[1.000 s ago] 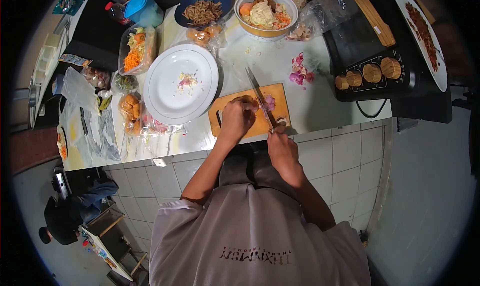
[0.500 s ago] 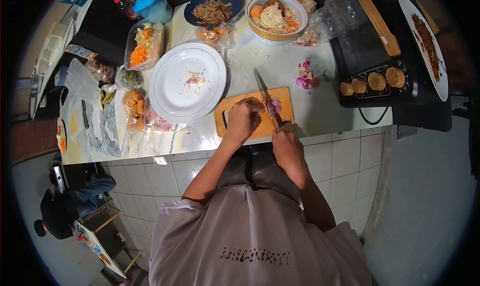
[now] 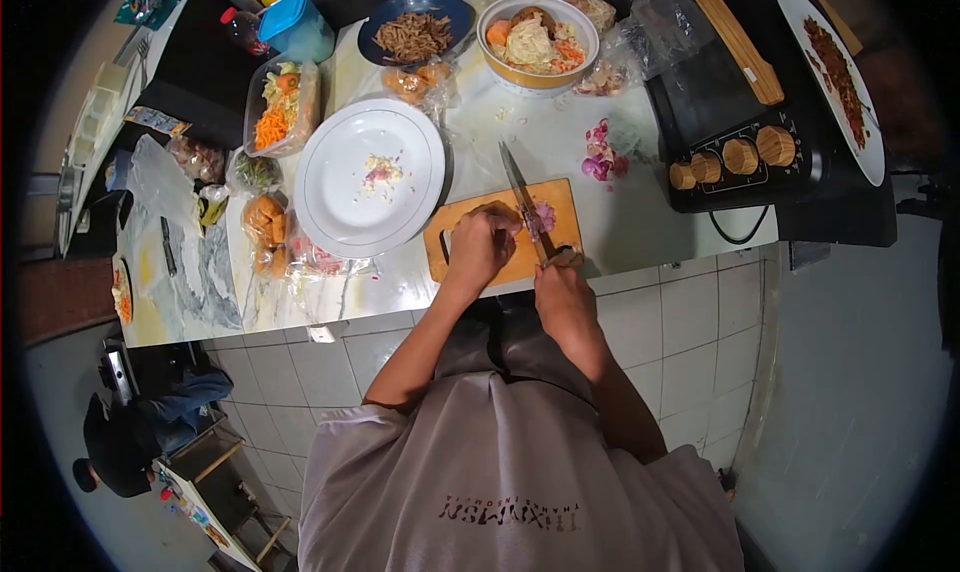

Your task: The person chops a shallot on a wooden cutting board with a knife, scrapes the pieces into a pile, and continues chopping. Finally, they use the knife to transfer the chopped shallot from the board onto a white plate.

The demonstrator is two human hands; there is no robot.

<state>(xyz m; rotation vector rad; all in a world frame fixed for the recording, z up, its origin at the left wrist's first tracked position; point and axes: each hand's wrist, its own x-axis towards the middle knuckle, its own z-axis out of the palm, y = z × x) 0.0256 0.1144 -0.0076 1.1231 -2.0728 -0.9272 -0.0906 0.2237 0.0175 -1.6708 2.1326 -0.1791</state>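
My right hand (image 3: 565, 294) is closed round the handle of a kitchen knife (image 3: 516, 180), whose blade points away from me across the wooden cutting board (image 3: 505, 264). Chopped shallot (image 3: 544, 215) lies just right of the blade, with bits stuck to the metal. On the blade's left side, my left hand (image 3: 481, 247) has its fingers curled at the board; what they pinch is hidden. A white plate (image 3: 335, 197) to the left carries a small heap of finely chopped bits (image 3: 380, 170). Shallot skins and pieces (image 3: 602, 154) lie on the counter beyond the board, to the right.
A black stove (image 3: 725, 177) with wooden knobs stands at the right, beside a plate of reddish food (image 3: 835, 82). Along the back are a blue plate of shredded food (image 3: 455, 14), a bowl (image 3: 535, 82) and a vegetable tub (image 3: 300, 122). Another person (image 3: 120, 442) is at lower left.
The view has shifted slightly, moving the counter items a little left and mostly down in the picture. Both hands stay at the board, and the knife remains in my right hand.
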